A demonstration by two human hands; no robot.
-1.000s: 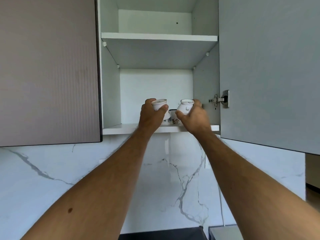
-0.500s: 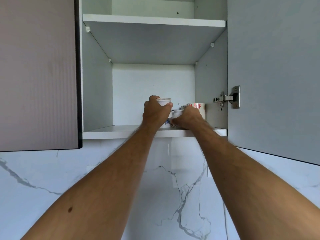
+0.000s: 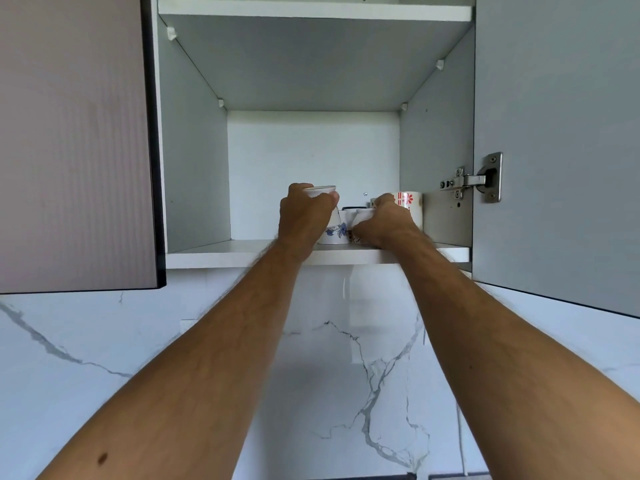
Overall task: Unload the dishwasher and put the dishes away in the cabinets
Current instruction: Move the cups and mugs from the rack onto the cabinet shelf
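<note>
On shelf (image 3: 221, 252): four cups (image 3: 335, 233).

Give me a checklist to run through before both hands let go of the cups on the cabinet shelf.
1. Left hand grips the blue-flower cup: ok.
2. That cup's base sits flat on the shelf: ok, it looks down.
3. Right hand holds the small cup: ok.
4. Small cup's base on the shelf: cannot tell, the hand hides it.
5. Gap to the red-patterned mug behind: cannot tell.
6. Cabinet door open and out of the way: ok.
</note>
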